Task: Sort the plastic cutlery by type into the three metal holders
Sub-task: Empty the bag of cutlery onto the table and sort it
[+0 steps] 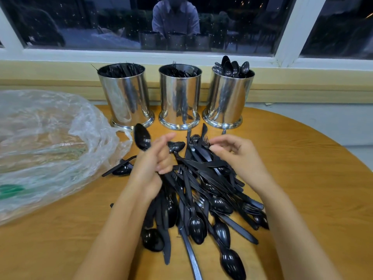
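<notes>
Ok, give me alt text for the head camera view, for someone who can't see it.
A person's left hand grips black plastic spoons above a mixed cutlery pile on a wooden table, while the right hand reaches into the pile. Behind stand three metal holders: knife holder, fork holder, spoon holder; a clear plastic bag lies left.

A crumpled clear plastic bag [46, 146] lies on the left side of the round wooden table [302, 178], with a patch of green showing at its lower left edge. Behind the table runs a pale yellow ledge [50, 75] under a white-framed window [121, 21]. The dark glass reflects a person in a light shirt [175, 19].
</notes>
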Tool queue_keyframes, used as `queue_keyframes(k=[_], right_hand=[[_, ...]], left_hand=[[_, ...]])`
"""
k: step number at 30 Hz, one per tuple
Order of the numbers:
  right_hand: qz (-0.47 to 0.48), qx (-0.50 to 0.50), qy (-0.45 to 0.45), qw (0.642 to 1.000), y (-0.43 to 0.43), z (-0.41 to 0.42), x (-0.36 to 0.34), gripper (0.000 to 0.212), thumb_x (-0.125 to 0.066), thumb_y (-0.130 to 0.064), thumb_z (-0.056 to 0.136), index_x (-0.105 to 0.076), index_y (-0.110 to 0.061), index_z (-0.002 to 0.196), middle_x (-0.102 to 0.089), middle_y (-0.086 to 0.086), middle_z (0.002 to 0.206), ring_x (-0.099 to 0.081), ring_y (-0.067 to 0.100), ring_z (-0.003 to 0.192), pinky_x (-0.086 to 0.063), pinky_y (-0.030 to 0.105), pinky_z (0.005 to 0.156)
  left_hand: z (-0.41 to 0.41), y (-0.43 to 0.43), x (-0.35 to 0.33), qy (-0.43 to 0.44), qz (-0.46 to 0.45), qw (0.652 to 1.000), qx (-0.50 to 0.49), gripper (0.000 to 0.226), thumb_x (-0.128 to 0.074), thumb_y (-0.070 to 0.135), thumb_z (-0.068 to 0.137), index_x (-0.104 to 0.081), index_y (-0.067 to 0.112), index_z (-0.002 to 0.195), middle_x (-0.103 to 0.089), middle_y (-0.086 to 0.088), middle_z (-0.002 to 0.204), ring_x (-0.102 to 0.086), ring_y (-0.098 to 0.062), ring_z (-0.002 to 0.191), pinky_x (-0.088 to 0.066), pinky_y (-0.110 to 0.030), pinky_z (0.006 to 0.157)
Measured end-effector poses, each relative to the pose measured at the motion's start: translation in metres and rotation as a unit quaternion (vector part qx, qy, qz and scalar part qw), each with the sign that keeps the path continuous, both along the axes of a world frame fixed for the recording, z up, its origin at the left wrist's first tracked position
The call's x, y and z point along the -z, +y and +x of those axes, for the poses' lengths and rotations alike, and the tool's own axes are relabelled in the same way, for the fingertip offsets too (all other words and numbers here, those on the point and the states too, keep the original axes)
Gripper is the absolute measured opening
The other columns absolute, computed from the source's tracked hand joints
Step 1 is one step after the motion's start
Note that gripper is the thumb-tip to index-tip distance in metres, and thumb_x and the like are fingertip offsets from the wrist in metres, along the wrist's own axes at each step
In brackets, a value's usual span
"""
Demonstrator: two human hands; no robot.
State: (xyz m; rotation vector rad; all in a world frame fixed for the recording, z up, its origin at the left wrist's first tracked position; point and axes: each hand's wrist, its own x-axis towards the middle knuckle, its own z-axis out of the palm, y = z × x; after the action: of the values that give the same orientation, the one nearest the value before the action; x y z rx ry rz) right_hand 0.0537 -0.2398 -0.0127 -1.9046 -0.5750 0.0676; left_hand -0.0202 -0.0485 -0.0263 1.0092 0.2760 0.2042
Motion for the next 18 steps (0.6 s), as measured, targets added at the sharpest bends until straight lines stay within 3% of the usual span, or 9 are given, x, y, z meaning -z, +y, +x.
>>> queue_keyframes(k=[5, 8, 13, 18], right_hand=[[-0.140, -0.014, -0.020, 0.990, 0.005, 0.003, 0.019, 0.008, -0.071, -0.020, 0.086, -0.070, -0.026, 0.091, -0.064, -0.011, 0.079, -0.053, 0.003, 0.068, -0.047, 0.011, 0.066], [-0.189, -0.007, -0.054, 0.981, 0.011, 0.000, 0.024, 0.017, -0.071, -0.023, 0.087, -0.069, -0.026, 0.103, -0.064, -0.013, 0.087, -0.050, 0.004, 0.066, -0.047, 0.017, 0.070], [-0.258, 0.010, -0.089, 0.962, 0.028, -0.009, 0.034, 0.043, -0.068, -0.025, 0.090, -0.057, -0.031, 0.131, -0.063, -0.010, 0.113, -0.051, 0.005, 0.096, -0.047, 0.028, 0.092], [-0.273, 0.029, -0.082, 0.958, 0.029, -0.008, 0.030, 0.038, -0.068, -0.025, 0.090, -0.060, -0.030, 0.126, -0.066, -0.010, 0.107, -0.050, 0.008, 0.102, -0.038, 0.023, 0.080]], left_hand=[[0.006, 0.010, 0.008, 0.031, -0.069, 0.995, -0.070, 0.021, -0.040, 0.020, 0.106, -0.060, 0.013, 0.102, -0.025, 0.010, 0.043, -0.022, -0.002, 0.033, -0.022, -0.015, 0.033], [0.006, 0.006, 0.007, 0.038, -0.069, 0.995, -0.066, 0.021, -0.040, 0.019, 0.105, -0.060, 0.012, 0.099, -0.027, 0.010, 0.041, -0.023, -0.002, 0.032, -0.022, -0.014, 0.033], [0.006, 0.002, 0.007, 0.043, -0.053, 0.996, -0.050, 0.021, -0.041, 0.018, 0.105, -0.060, 0.011, 0.101, -0.027, 0.011, 0.042, -0.024, -0.001, 0.033, -0.022, -0.014, 0.034], [0.006, -0.001, 0.005, 0.042, -0.042, 0.998, -0.036, 0.024, -0.038, 0.016, 0.106, -0.060, 0.010, 0.099, -0.027, 0.010, 0.042, -0.024, -0.002, 0.032, -0.023, -0.014, 0.033]])
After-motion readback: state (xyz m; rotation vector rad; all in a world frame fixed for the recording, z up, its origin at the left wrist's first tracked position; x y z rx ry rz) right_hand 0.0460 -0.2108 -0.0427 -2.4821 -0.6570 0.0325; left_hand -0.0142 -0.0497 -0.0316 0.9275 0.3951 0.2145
